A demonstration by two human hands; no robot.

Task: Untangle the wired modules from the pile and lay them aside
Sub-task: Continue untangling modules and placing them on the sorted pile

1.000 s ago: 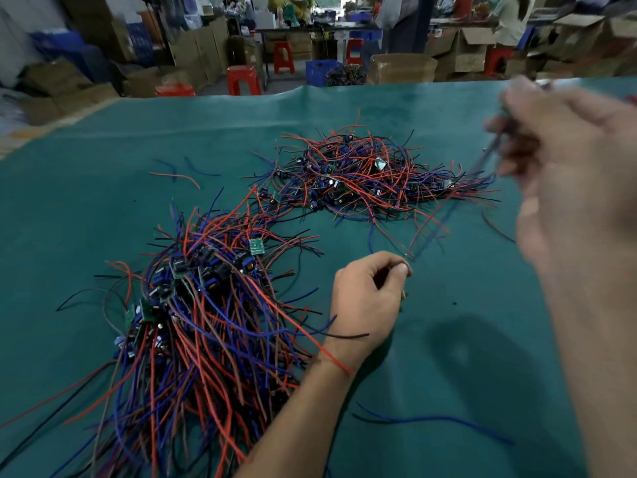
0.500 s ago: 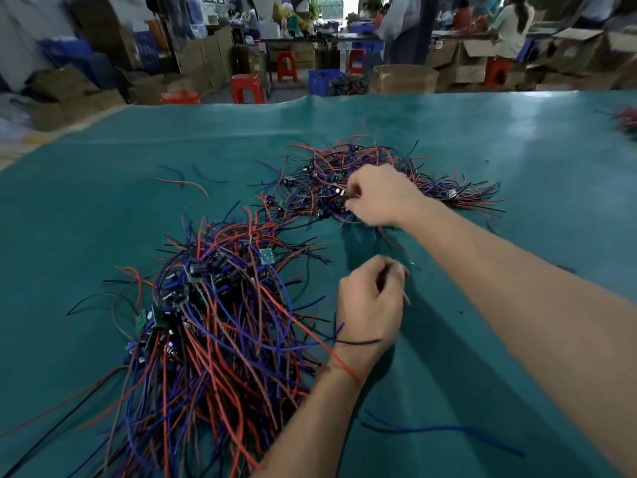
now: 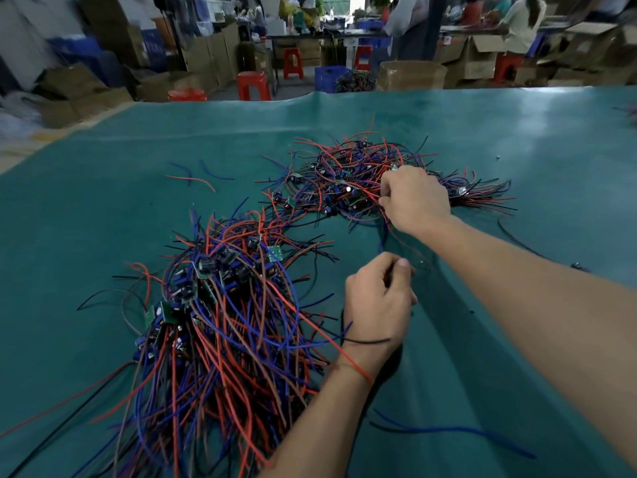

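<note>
We saw soft overhead light glaring off the green mat (image 3: 517,125) beyond the hands; the far workshop was blurred, and edges bowed with wide-angle distortion.

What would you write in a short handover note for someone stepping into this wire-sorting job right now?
Right hand: reaching into the far tangled pile, fingers curled among its wires.
Left hand: resting on the green table, fingers curled; what it holds is unclear.
Done: a large near pile lies by the left hand.
Left: the far pile is still knotted; loose wires lie apart.
</note>
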